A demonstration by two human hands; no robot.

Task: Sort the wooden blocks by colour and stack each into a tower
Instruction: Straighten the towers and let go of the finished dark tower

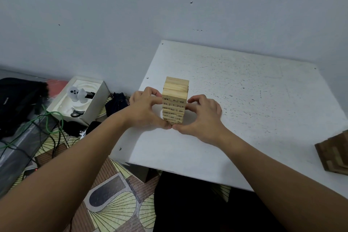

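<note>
A tall tower of light wooden blocks (175, 98) with printed numbers stands on the white table (244, 100), left of its middle. My left hand (145, 109) grips the tower's left side with curled fingers. On the opposite side, my right hand (203, 117) curls against the tower. Both thumbs meet at the tower's near base. A stack of dark brown wooden blocks (337, 154) sits at the table's right edge, partly cut off by the frame.
On the patterned floor left of the table are a white box (79, 100) holding scissors and small items, a black bag (17, 100), a dark pouch (116, 103) and green and black cables (47, 124). A wall runs behind the table.
</note>
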